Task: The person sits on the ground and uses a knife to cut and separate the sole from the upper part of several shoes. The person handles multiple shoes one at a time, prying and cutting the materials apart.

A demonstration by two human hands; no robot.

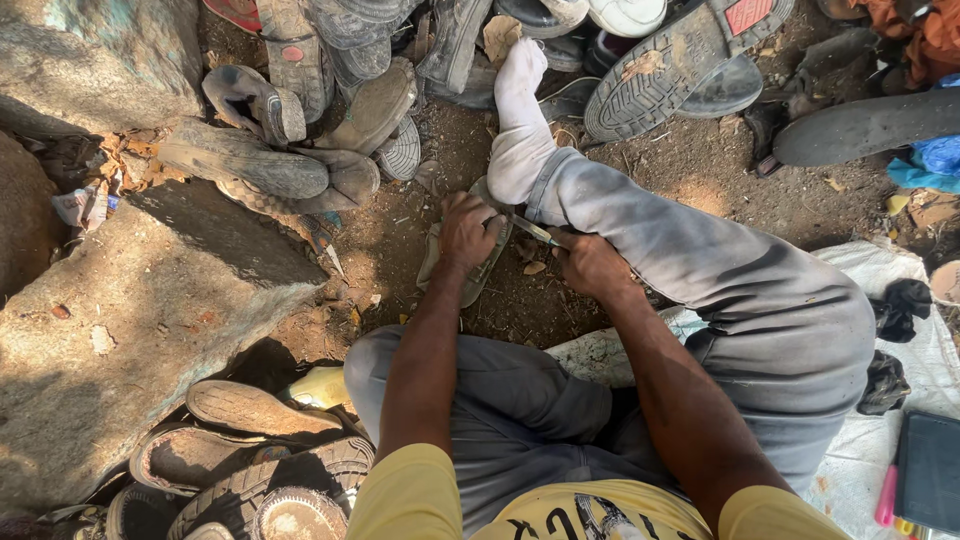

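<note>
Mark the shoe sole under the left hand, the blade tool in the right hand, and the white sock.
shoe sole (474, 282), head view, lower end.
blade tool (532, 231), head view, mid blade.
white sock (517, 120), head view, middle.

Sandal sole (462, 262): middle hidden beneath the left hand (466, 230). Blade (531, 231): rear hidden within the right hand (592, 264). Dark case (928, 470), at four o'clock: cut off by the edge.

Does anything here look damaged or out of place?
Yes. The left hand presses a worn grey shoe sole, detached from any shoe, onto the dirt, while the right hand holds a thin metal blade to it.
</note>
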